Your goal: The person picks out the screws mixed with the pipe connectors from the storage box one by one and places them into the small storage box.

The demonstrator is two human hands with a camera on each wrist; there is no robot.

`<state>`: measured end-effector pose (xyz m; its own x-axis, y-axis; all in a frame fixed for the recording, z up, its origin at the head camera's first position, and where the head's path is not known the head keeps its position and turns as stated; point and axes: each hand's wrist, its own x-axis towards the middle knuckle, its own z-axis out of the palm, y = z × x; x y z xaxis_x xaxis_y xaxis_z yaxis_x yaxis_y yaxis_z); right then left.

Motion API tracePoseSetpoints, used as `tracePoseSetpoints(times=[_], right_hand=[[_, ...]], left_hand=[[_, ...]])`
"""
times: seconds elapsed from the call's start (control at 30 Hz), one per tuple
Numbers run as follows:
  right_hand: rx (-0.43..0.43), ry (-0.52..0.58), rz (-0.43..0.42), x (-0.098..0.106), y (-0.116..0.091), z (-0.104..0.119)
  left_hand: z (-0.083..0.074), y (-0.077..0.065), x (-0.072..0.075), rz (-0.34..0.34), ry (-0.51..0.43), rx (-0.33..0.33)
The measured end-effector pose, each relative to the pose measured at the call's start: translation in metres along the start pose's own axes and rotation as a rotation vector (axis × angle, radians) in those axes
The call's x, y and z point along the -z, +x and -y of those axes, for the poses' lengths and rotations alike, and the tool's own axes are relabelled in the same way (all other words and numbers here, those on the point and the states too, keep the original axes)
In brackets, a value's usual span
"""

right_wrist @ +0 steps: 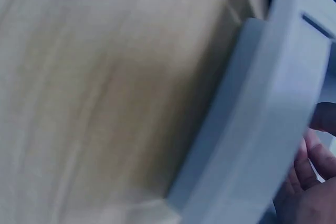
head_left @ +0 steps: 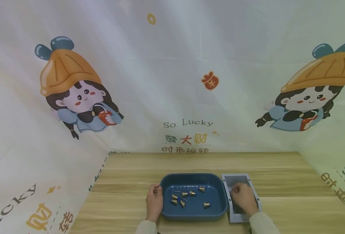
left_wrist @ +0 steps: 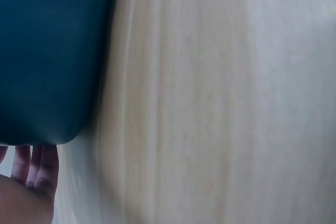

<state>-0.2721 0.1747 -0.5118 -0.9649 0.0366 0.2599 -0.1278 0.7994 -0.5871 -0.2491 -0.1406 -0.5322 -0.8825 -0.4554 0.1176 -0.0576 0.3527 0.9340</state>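
A dark blue tray (head_left: 194,213) holds several brass threaded fittings (head_left: 206,205), some with a blue collar, and a couple of thin metal pins (head_left: 177,191). My left hand (head_left: 154,202) grips the tray's left side, its thumb at the rim. The left wrist view has those fingers (left_wrist: 48,169) against the tray's outer wall. Over the grey box (head_left: 235,218), right of the tray, my right hand (head_left: 244,197) reaches in with bent fingers. In the right wrist view the box wall (right_wrist: 262,124) partly covers these fingers (right_wrist: 320,156); I cannot tell whether they pinch something.
Box and tray stand side by side, their edges close together, on a wood-grain table (head_left: 125,182). Light printed cloth (head_left: 172,65) with cartoon figures hangs behind the table and along both sides.
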Motion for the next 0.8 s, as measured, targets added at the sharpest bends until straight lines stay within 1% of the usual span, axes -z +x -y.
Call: tracePoseSetpoints(times=[0.17, 0.33, 0.4, 0.5, 0.63, 0.8], right_hand=[[0.022, 0.036, -0.021, 0.007, 0.006, 0.005], [0.042, 0.071, -0.019, 0.012, 0.010, 0.011], [0.045, 0.091, -0.020, 0.014, 0.012, 0.015], [0.027, 0.115, -0.018, 0.016, 0.014, 0.021], [0.006, 0.120, -0.002, 0.018, 0.016, 0.030], [0.040, 0.146, -0.011, 0.019, 0.018, 0.045]], left_hand=[[0.000, 0.001, 0.000, 0.011, -0.006, 0.017], [0.000, 0.001, 0.000, 0.005, -0.001, 0.007], [0.000, 0.000, 0.000, 0.001, -0.001, 0.004], [0.000, 0.000, 0.000, -0.001, -0.004, 0.004], [0.000, -0.001, 0.000, 0.000, -0.006, 0.005], [-0.001, -0.001, 0.001, -0.001, -0.008, -0.004]])
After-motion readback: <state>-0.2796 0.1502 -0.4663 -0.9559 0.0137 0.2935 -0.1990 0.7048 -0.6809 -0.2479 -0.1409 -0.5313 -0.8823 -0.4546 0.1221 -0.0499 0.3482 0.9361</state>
